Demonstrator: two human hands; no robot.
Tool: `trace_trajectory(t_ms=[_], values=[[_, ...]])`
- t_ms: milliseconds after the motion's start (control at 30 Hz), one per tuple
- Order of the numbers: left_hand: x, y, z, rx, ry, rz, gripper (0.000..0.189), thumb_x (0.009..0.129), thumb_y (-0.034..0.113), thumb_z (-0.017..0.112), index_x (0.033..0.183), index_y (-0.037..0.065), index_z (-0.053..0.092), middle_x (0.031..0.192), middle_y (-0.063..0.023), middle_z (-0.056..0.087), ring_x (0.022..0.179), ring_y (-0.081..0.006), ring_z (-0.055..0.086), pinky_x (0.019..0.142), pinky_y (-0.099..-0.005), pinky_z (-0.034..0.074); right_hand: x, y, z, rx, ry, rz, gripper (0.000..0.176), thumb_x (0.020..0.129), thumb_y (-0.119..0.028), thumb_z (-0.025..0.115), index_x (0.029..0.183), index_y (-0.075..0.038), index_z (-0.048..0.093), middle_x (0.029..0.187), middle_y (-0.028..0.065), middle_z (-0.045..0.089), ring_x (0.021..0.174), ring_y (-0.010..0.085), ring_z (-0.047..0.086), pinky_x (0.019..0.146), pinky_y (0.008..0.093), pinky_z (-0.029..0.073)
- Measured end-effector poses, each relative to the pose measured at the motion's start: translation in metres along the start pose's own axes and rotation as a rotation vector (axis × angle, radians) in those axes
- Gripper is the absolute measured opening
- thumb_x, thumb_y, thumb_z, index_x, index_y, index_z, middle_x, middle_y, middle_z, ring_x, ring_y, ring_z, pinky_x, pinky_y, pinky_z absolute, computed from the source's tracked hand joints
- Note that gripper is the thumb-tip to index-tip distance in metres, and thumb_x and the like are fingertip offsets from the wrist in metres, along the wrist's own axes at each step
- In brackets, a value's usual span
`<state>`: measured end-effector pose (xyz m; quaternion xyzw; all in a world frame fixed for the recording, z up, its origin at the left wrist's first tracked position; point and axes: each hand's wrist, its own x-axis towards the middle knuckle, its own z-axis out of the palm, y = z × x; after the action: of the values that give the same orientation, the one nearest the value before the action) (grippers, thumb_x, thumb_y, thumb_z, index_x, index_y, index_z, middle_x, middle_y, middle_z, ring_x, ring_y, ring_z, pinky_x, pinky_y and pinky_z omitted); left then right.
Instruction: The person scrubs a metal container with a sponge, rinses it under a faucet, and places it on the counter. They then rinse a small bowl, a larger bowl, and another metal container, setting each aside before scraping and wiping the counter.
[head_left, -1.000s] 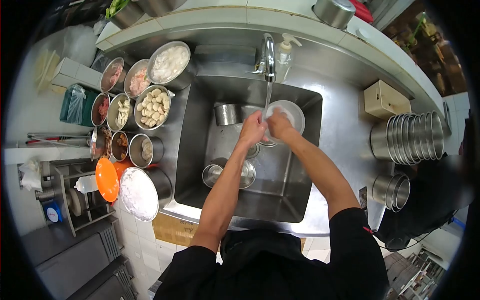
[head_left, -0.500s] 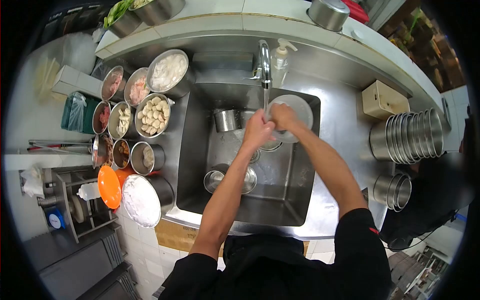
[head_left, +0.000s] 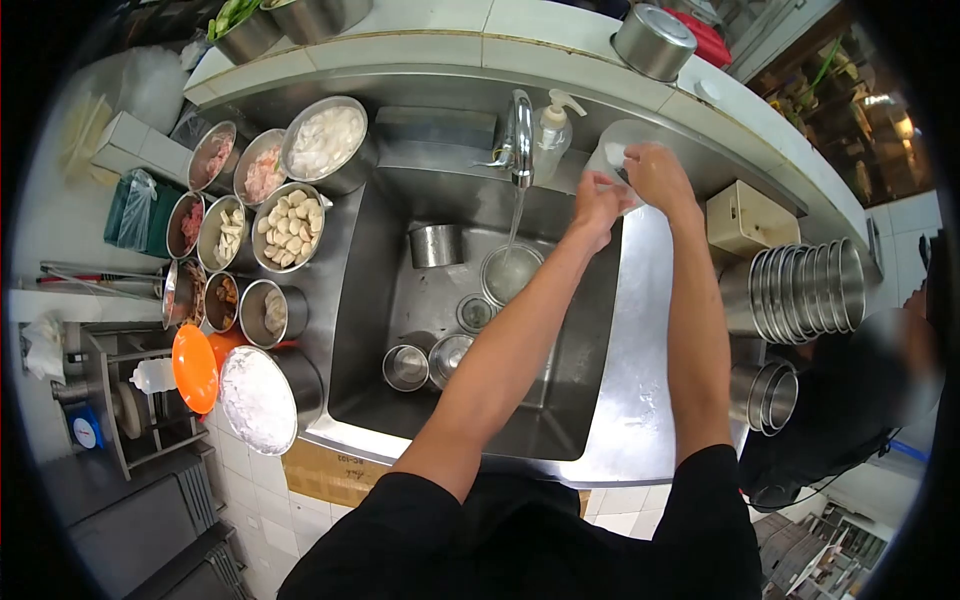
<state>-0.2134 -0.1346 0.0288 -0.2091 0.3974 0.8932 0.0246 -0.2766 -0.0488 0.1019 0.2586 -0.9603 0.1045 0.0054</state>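
Note:
A translucent white plastic container (head_left: pixel 612 142) is tilted over the counter behind the sink's right corner. My right hand (head_left: pixel 662 180) grips its near side, fingers curled inward. My left hand (head_left: pixel 600 210) closes on its lower left edge. Water runs from the faucet (head_left: pixel 522 130) into a round bowl (head_left: pixel 510 275) in the steel sink (head_left: pixel 385 300). A small round dish (head_left: pixel 475 313) sits beside that bowl. Farther left in the basin lies a metal pot (head_left: pixel 436 246) on its side. Two metal cups (head_left: pixel 405 368) stand nearer to me, one partly behind my left forearm.
Several metal pots of food (head_left: pixel 290 228) line the left counter, with a large pot of white powder (head_left: pixel 258 400) in front. A soap pump bottle (head_left: pixel 552 135) stands beside the faucet. To the right are a beige bin (head_left: pixel 750 220) and stacked steel pots (head_left: pixel 805 290). A person in black (head_left: pixel 850 390) is close by.
Both hands have moved right and away from me, carrying the plastic container from under the faucet to the back counter. The bowl below the stream is now uncovered.

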Motion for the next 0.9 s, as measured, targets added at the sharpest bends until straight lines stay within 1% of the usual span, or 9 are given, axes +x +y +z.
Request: trace_trajectory(t_ms=[133, 233, 300, 400, 467, 600, 667, 800, 900], values=[[-0.023, -0.005, -0.052, 0.079, -0.049, -0.035, 0.025, 0.087, 0.003, 0.052, 0.111, 0.004, 0.051, 0.11, -0.0128, 0.059, 0.088, -0.0191, 0.063, 0.074, -0.0299, 0.052, -0.026, -0.022, 0.02, 0.221, 0.39, -0.104, 0.021, 0.081, -0.013, 0.052, 0.089, -0.001, 0.067, 0.091, 0.0205, 0.065, 0.088, 0.0387, 0.061, 0.08, 0.0441, 0.048], [-0.061, 0.01, -0.116, 0.302, 0.177, 0.007, 0.016, 0.087, 0.004, 0.048, 0.093, 0.006, 0.062, 0.085, -0.0068, 0.066, 0.072, -0.0141, 0.062, 0.059, -0.025, 0.047, -0.058, -0.067, 0.051, 0.671, 0.271, 0.134, 0.018, 0.084, -0.011, 0.052, 0.091, -0.004, 0.067, 0.087, 0.0176, 0.066, 0.083, 0.0371, 0.062, 0.075, 0.0417, 0.049], [-0.08, 0.02, -0.149, 0.315, 0.403, 0.325, 0.017, 0.084, 0.001, 0.047, 0.085, 0.006, 0.063, 0.074, -0.0042, 0.065, 0.06, -0.0107, 0.056, 0.053, -0.0237, 0.043, -0.07, -0.083, 0.115, 0.866, 0.245, 0.133, 0.016, 0.085, -0.01, 0.053, 0.092, -0.004, 0.066, 0.085, 0.0159, 0.067, 0.079, 0.0331, 0.064, 0.071, 0.0393, 0.05], [-0.094, 0.072, -0.144, 0.325, 0.392, 0.55, 0.012, 0.085, 0.006, 0.05, 0.086, 0.003, 0.062, 0.079, -0.0047, 0.065, 0.063, -0.0091, 0.053, 0.056, -0.0227, 0.042, -0.076, -0.133, 0.157, 1.598, -0.212, 0.465, 0.014, 0.088, -0.009, 0.054, 0.094, 0.0, 0.063, 0.077, 0.0109, 0.067, 0.07, 0.0217, 0.066, 0.061, 0.0342, 0.051], [-0.107, 0.117, -0.095, 0.446, 0.294, 0.62, 0.014, 0.087, 0.013, 0.055, 0.089, 0.002, 0.062, 0.079, -0.0039, 0.064, 0.068, -0.0084, 0.054, 0.059, -0.0211, 0.042, -0.068, -0.165, 0.191, 2.007, -0.295, 0.632, 0.013, 0.089, -0.009, 0.051, 0.092, 0.0, 0.06, 0.067, 0.0059, 0.061, 0.059, 0.0155, 0.061, 0.051, 0.0298, 0.048], [-0.103, 0.128, -0.072, 0.713, 0.053, 0.568, 0.019, 0.087, 0.02, 0.061, 0.091, 0.001, 0.061, 0.081, -0.0036, 0.063, 0.07, -0.0083, 0.053, 0.061, -0.0243, 0.042, -0.047, -0.166, 0.193, 2.092, -0.281, 0.665, 0.007, 0.086, -0.007, 0.052, 0.084, -0.001, 0.056, 0.059, 0.0039, 0.053, 0.049, 0.0142, 0.052, 0.043, 0.0277, 0.041], [-0.103, 0.128, -0.073, 0.848, -0.008, 0.482, 0.019, 0.086, 0.02, 0.062, 0.091, 0.001, 0.061, 0.082, -0.0036, 0.062, 0.069, -0.0085, 0.053, 0.06, -0.0259, 0.042, -0.033, -0.175, 0.191, 2.296, 0.04, 0.687, 0.008, 0.079, -0.006, 0.058, 0.074, -0.004, 0.052, 0.056, 0.0026, 0.048, 0.046, 0.0122, 0.045, 0.04, 0.0266, 0.036], [-0.095, 0.131, -0.088, 1.047, 0.146, 0.644, 0.022, 0.081, 0.022, 0.066, 0.089, 0.002, 0.061, 0.087, -0.0094, 0.062, 0.072, -0.0172, 0.055, 0.063, -0.0323, 0.043, -0.03, -0.172, 0.166, 1.878, -0.109, 0.619, 0.015, 0.077, -0.007, 0.059, 0.066, -0.005, 0.049, 0.059, 0.0029, 0.049, 0.049, 0.0132, 0.048, 0.043, 0.0271, 0.039], [-0.085, 0.135, -0.115, 1.178, 0.202, 0.906, 0.027, 0.079, 0.025, 0.067, 0.089, 0.001, 0.062, 0.089, -0.0131, 0.062, 0.077, -0.0253, 0.055, 0.067, -0.0373, 0.044, -0.045, -0.169, 0.141, 1.937, -0.283, 0.445, 0.007, 0.08, -0.006, 0.055, 0.075, -0.006, 0.05, 0.07, 0.0065, 0.058, 0.056, 0.0143, 0.053, 0.051, 0.0279, 0.045]])
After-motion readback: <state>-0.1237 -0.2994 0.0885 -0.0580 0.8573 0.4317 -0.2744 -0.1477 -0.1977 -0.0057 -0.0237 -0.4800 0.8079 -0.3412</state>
